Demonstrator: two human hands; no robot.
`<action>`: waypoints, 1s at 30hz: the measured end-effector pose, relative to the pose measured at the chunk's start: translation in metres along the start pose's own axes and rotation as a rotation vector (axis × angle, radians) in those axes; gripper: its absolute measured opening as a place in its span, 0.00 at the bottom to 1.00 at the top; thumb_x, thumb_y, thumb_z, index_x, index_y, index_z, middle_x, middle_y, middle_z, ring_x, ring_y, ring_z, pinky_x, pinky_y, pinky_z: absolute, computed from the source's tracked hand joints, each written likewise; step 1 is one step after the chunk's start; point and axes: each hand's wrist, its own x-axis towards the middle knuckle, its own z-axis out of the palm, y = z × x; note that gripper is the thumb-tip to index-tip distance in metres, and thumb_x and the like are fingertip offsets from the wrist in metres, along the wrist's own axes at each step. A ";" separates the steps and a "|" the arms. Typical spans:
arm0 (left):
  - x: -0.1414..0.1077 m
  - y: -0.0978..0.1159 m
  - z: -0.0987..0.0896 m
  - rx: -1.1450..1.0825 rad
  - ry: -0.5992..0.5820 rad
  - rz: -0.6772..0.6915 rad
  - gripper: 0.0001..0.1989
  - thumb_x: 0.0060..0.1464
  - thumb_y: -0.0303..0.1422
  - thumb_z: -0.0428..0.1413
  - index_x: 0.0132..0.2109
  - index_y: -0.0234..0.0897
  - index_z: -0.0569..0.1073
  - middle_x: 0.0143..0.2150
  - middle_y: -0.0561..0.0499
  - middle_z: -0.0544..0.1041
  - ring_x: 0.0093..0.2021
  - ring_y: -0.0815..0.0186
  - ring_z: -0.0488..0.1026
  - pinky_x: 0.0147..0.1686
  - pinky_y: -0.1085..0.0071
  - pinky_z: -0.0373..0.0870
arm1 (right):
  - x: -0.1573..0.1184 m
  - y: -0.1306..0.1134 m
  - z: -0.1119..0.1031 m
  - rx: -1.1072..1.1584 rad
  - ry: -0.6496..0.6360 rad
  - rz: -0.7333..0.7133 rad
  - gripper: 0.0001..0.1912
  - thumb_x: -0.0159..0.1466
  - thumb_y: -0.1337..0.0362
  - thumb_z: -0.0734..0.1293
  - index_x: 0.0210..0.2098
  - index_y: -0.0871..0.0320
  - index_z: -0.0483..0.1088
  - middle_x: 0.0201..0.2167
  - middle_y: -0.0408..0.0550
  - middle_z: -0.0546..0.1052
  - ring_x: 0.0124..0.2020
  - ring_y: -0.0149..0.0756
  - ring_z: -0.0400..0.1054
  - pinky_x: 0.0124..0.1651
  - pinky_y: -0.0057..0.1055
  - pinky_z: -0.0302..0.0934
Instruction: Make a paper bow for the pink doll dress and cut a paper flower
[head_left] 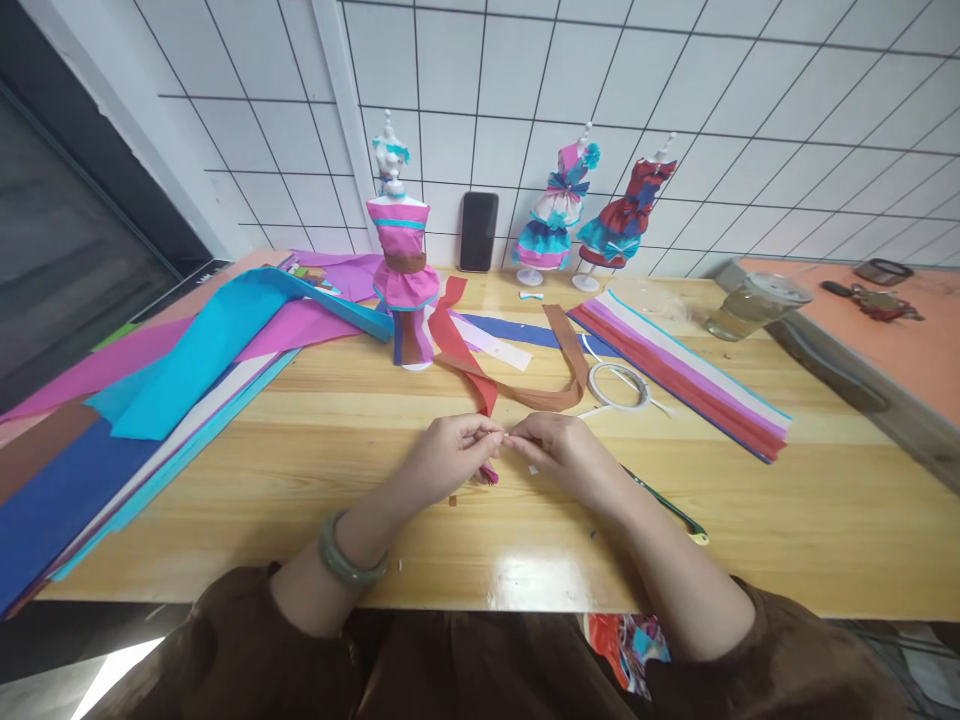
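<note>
The wall point(465, 90) behind is covered with white tiles, and thin dark lines run between them. The table point(300, 520) has a light wood surface with visible grain — near its front edge there is a bright, whitish reflection of light. On the right side stands an orange surface point(862, 330); on the left is a dark panel point(52, 190) with a pale frame point(142, 110) beside it.

Single head-worn view, looking forward and down across the tabletop point(300, 510).
</note>
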 end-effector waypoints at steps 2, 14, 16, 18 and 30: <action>0.000 0.000 0.000 0.026 -0.002 -0.001 0.12 0.52 0.38 0.50 0.32 0.32 0.69 0.25 0.53 0.68 0.22 0.72 0.72 0.23 0.76 0.71 | 0.000 0.001 0.000 -0.006 -0.007 -0.011 0.11 0.63 0.62 0.60 0.31 0.59 0.72 0.27 0.47 0.75 0.28 0.32 0.67 0.30 0.26 0.57; 0.004 -0.004 -0.003 -0.025 0.016 0.010 0.12 0.53 0.38 0.49 0.29 0.32 0.65 0.25 0.53 0.68 0.22 0.72 0.71 0.21 0.77 0.69 | 0.000 0.007 0.002 0.004 0.004 -0.078 0.12 0.63 0.60 0.60 0.36 0.59 0.72 0.30 0.49 0.76 0.32 0.34 0.69 0.34 0.27 0.58; 0.005 -0.003 -0.004 -0.056 0.023 0.009 0.12 0.52 0.38 0.50 0.29 0.32 0.65 0.26 0.52 0.69 0.21 0.73 0.70 0.21 0.77 0.68 | 0.000 0.008 0.001 0.005 -0.010 -0.082 0.13 0.64 0.59 0.59 0.37 0.60 0.71 0.31 0.49 0.76 0.33 0.35 0.69 0.35 0.28 0.59; 0.006 -0.003 -0.005 -0.085 0.028 0.000 0.11 0.52 0.38 0.50 0.30 0.32 0.65 0.26 0.52 0.69 0.21 0.74 0.69 0.21 0.77 0.68 | 0.000 0.008 0.001 -0.002 -0.019 -0.077 0.14 0.64 0.60 0.58 0.37 0.60 0.71 0.31 0.50 0.76 0.32 0.35 0.69 0.35 0.28 0.59; 0.006 0.002 -0.007 -0.160 0.041 -0.016 0.13 0.52 0.39 0.50 0.35 0.32 0.67 0.25 0.52 0.70 0.21 0.72 0.70 0.20 0.77 0.67 | 0.001 0.004 -0.003 0.027 -0.060 -0.014 0.15 0.65 0.59 0.57 0.38 0.60 0.71 0.31 0.50 0.76 0.33 0.35 0.69 0.35 0.28 0.60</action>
